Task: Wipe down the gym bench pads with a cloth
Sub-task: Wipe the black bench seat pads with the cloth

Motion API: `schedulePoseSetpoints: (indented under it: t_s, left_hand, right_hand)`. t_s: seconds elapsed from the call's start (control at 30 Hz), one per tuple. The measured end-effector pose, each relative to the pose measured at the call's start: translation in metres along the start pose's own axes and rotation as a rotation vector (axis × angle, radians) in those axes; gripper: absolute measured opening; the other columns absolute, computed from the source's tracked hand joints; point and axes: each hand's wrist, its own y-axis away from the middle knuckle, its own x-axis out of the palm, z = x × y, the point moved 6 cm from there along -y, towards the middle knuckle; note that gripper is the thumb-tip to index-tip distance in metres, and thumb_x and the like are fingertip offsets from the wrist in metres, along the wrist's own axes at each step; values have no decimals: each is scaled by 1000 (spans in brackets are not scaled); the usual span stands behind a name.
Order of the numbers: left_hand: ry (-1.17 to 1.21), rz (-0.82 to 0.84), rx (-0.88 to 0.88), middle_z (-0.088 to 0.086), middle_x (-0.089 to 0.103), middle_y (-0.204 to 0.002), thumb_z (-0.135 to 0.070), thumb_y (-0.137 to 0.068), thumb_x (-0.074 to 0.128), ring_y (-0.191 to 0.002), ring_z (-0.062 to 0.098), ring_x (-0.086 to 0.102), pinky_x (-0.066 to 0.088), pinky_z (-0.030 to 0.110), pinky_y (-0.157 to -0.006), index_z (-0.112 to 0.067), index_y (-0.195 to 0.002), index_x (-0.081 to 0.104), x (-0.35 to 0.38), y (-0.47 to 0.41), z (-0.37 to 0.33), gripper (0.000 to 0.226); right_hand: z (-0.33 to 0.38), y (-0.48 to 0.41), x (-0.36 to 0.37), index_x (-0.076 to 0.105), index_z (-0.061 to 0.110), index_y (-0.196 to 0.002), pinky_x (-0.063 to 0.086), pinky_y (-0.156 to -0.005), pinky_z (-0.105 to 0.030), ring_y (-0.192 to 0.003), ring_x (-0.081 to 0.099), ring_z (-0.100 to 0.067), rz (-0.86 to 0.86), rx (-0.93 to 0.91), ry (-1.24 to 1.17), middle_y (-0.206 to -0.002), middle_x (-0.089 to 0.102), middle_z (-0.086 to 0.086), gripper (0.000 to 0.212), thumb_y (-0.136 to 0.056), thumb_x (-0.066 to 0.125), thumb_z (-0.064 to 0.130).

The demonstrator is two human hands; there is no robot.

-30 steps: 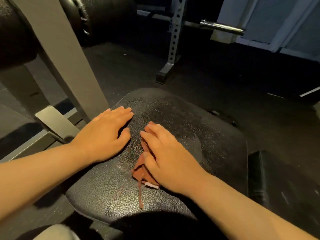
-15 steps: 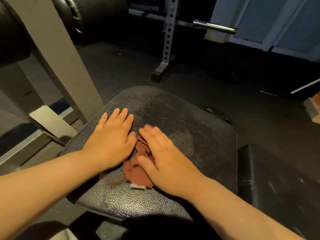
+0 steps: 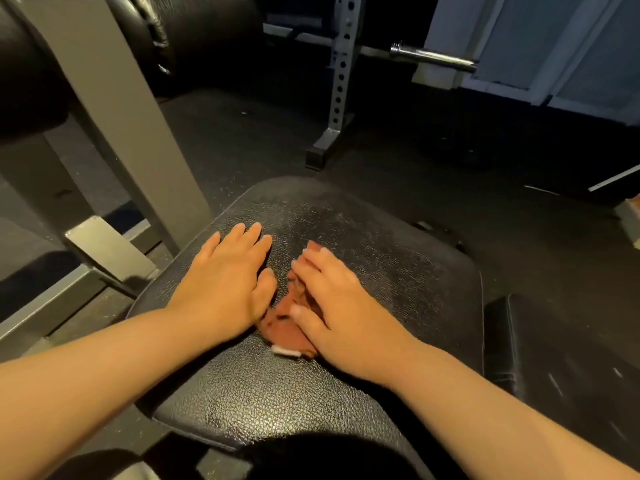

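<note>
With the right hand flat on the reddish cloth mid-pad and the empty left hand spread flat bracing beside it, overlapping strokes should reach the pad's edges.

A gym: a padded bench seat, a perforated steel rack upright, a barbell end, dark rubber flooring.
</note>
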Motion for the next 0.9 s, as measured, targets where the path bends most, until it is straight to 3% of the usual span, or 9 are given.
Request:
schedulePoseSetpoints:
  t_s: [0.1,0.27,0.33,0.4,0.5,0.57,0.73,0.8,0.9]
  left_hand:
    - [-45,59,49,-6,6,-167,-53,-87,6,-154,13,0,-1,35,-124,-26,-158,17,-1,0,10,78]
    - [-49,33,82,-10,6,-166,-57,-80,-4,-152,7,0,-2,30,-124,-28,-159,16,-4,-6,22,86]
    - [-48,18,72,-10,3,-166,-56,-80,-4,-152,6,-3,-6,29,-122,-27,-159,13,-3,-9,19,86]
    - [-34,5,68,-10,3,-166,-55,-81,-2,-152,5,-4,-6,30,-123,-26,-160,11,-4,-11,19,85]
    - [-14,2,73,-11,4,-166,-51,-83,3,-151,2,-4,-3,29,-123,-26,-160,12,-4,-11,22,81]
    - [-16,-3,77,-13,1,-166,-53,-84,1,-150,1,-7,-3,30,-124,-28,-160,10,-3,-12,23,80]
    - [-19,-2,82,-13,-3,-165,-55,-86,-1,-149,0,-12,-6,31,-123,-29,-160,5,0,-12,23,78]
    - [-12,1,81,-13,-2,-165,-55,-86,-1,-149,0,-12,-8,30,-123,-29,-160,6,0,-11,22,79]
    - [-11,8,73,-15,-7,-165,-55,-84,-4,-148,-2,-17,-11,28,-121,-30,-159,3,-1,-10,23,80]
  right_hand:
    - [-47,9,-25,35,29,-152,15,-124,-32,-150,18,-8,-21,9,83,-163,20,14,51,-103,48,32]
    - [-120,-46,-64,50,5,-135,29,-116,-44,-141,34,-34,-234,458,174,-146,40,-15,36,-103,45,20]
    - [-92,-81,-56,60,4,-118,36,-106,-49,-126,43,-38,-235,407,192,-129,50,-20,25,-100,49,16]
    - [-47,-103,-36,66,5,-112,39,-103,-50,-121,48,-40,-206,184,195,-122,56,-21,22,-97,53,15]
    - [-18,-92,-3,43,11,-148,17,-124,-39,-151,21,-25,-34,-40,72,-159,32,-7,46,-103,47,19]
    - [-43,-85,-16,31,22,-155,16,-124,-36,-149,23,-19,-28,-36,95,-161,27,4,51,-105,44,22]
    - [-109,-112,-54,36,14,-146,31,-110,-46,-131,41,-36,-204,393,208,-147,40,-12,43,-104,41,22]
    - [-80,-122,-35,42,15,-141,33,-107,-42,-129,40,-34,-203,325,176,-147,38,-9,38,-103,41,19]
    - [-39,-108,-7,40,22,-149,25,-119,-34,-143,29,-21,-81,27,78,-158,30,1,45,-105,42,17]
